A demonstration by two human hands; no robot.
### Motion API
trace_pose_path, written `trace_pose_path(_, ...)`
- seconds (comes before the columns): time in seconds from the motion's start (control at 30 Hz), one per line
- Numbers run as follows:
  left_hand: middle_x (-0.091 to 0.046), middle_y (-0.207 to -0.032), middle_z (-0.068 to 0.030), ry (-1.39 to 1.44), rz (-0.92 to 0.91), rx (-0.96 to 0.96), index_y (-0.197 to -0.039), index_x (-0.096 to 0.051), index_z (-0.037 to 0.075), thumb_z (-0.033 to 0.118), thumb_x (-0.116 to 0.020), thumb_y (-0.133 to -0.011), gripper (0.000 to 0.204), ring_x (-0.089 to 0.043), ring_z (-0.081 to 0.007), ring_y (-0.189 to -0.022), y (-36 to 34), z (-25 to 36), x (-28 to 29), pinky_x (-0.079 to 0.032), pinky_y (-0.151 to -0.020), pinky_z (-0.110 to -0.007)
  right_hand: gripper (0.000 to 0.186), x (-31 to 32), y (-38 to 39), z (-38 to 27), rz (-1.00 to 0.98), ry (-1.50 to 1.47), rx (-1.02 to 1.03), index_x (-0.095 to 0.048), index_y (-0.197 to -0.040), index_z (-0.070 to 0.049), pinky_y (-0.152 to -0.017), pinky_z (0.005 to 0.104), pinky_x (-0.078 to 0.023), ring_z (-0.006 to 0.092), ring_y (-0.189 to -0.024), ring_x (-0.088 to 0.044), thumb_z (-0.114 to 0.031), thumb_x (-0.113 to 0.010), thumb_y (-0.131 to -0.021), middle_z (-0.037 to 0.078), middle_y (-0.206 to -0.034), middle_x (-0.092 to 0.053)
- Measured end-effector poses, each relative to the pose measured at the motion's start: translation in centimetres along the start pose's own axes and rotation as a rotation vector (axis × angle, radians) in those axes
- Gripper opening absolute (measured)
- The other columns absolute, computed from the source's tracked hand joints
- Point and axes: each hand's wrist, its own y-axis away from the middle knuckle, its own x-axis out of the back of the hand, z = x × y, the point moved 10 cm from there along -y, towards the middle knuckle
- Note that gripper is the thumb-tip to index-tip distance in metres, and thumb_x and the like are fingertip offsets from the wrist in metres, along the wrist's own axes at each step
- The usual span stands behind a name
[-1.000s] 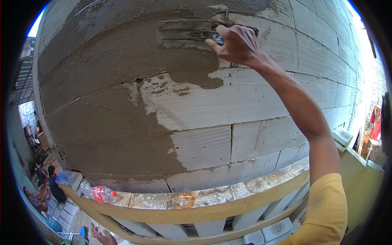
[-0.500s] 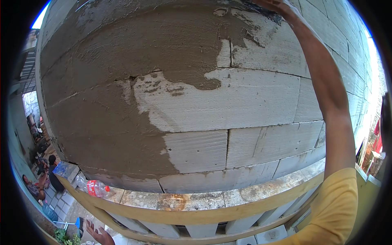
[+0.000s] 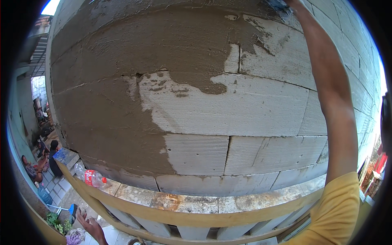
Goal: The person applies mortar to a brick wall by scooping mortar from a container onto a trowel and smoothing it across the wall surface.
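Note:
My right arm reaches up along the wall, and my right hand [image 3: 293, 3] is cut off by the top edge. It is closed on a trowel [image 3: 279, 7], a grey, mortar-smeared tool pressed against the wall. Wet brown mortar [image 3: 110, 110] coats the wall's left and upper parts, with a ragged edge. Bare pale blocks [image 3: 228, 106] show at the centre and right. Low at the left, my left hand [image 3: 90, 226] hangs in the air beyond the railing's left end, fingers apart, holding nothing.
A yellow-edged ledge [image 3: 188, 204] with a slatted railing curves along the wall's foot. On it lies a clear plastic bottle [image 3: 94, 178] with a red label. Two people [image 3: 53, 163] sit on the tiled floor far left; a blue broom [image 3: 72, 210] and plants [image 3: 57, 222] are nearer.
My right hand and the trowel have shifted a little right and up in the picture. The left hand shows more fully, farther left. The whole view has tilted slightly.

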Motion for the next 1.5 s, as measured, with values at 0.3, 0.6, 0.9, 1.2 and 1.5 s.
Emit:
trace_pose_path(0.3,-0.048,-0.150,-0.0091,0.230,-0.149,-0.103,-0.151,-0.046,0.008,-0.008,-0.048,-0.087,0.065,-0.057,-0.0237,-0.119,-0.2,13.9,-8.6,-0.048,-0.098,-0.039,0.043,-9.9,14.2,-10.6,-0.334,0.056,0.345,-0.056,-0.071,-0.006,-0.052,0.0369,-0.037,0.0194,-0.061,-0.043,-0.043,-0.070,-0.089,0.006,-0.067,-0.050)
trace_pose_path(0.6,-0.049,-0.150,-0.0096,0.256,-0.184,-0.073,-0.151,-0.046,0.008,-0.008,-0.048,-0.087,0.066,-0.057,-0.0226,-0.117,-0.1,11.8,-7.8,-0.048,-0.096,-0.037,0.051,-14.3,29.3,-7.8,-0.421,0.077,0.495,-0.044,-0.062,-0.016,-0.040,0.0306,-0.021,0.0081,-0.045,-0.022,-0.045,-0.071,-0.093,-0.008,-0.051,-0.031)
trace_pose_path(0.9,-0.049,-0.145,-0.0231,-0.032,-0.134,-0.005,-0.152,-0.042,0.000,0.007,-0.054,-0.088,0.066,-0.058,-0.0329,-0.112,0.2,0.0,5.1,-0.049,-0.096,-0.043,0.046,-2.1,15.9,7.9,0.287,-0.062,-0.253,-0.069,-0.085,0.003,-0.053,0.0394,-0.050,0.0224,-0.061,-0.065,-0.041,-0.061,-0.097,0.015,-0.073,-0.068)
trace_pose_path(1.2,-0.050,-0.148,-0.0126,0.020,0.082,-0.089,-0.150,-0.047,0.006,-0.005,-0.050,-0.094,0.058,-0.061,-0.0186,-0.102,-5.2,-3.8,5.0,-0.050,-0.091,-0.032,0.046,-5.9,0.1,-5.4,-0.032,-0.179,-0.047,-0.070,-0.090,0.004,-0.071,0.0447,-0.053,0.0327,-0.082,-0.067,-0.042,-0.064,-0.088,0.024,-0.085,-0.068)
trace_pose_path(1.5,-0.051,-0.145,-0.0106,0.562,-0.194,-0.139,-0.146,-0.050,0.002,-0.007,-0.050,-0.095,0.052,-0.062,-0.0152,-0.101,-4.1,17.0,-10.4,-0.051,-0.094,-0.030,0.032,-16.4,14.5,-27.5,-0.320,-0.039,0.479,-0.070,-0.098,-0.003,-0.049,0.0380,-0.049,0.0189,-0.052,-0.056,-0.031,-0.057,-0.094,0.011,-0.072,-0.066)
